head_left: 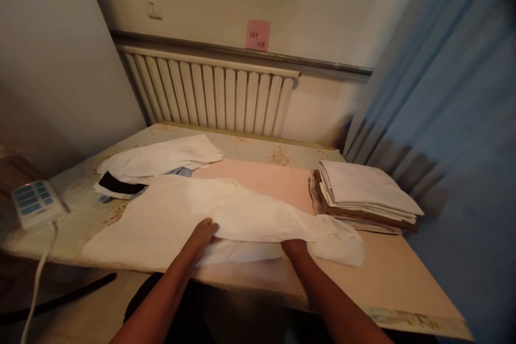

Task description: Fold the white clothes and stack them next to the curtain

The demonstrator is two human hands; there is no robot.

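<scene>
White garment (177, 209) lay spread along the near side of the table (278, 153), partly over a pink sheet (387, 269). We had its near edge pinched in our left hand (206, 230); our right hand (296, 248) was tucked under the cloth, fingers covered, so we couldn't tell its grip. We saw a folded stack (366, 188) behind the right end, another white piece (161, 156) behind the left, and a power strip (35, 201) far left.

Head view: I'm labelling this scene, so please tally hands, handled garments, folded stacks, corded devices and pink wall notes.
Left hand and right hand: 2
Handled white garment: 1
Folded stack: 1
Corded device: 1
Pink wall note: 1
Total: 6
</scene>
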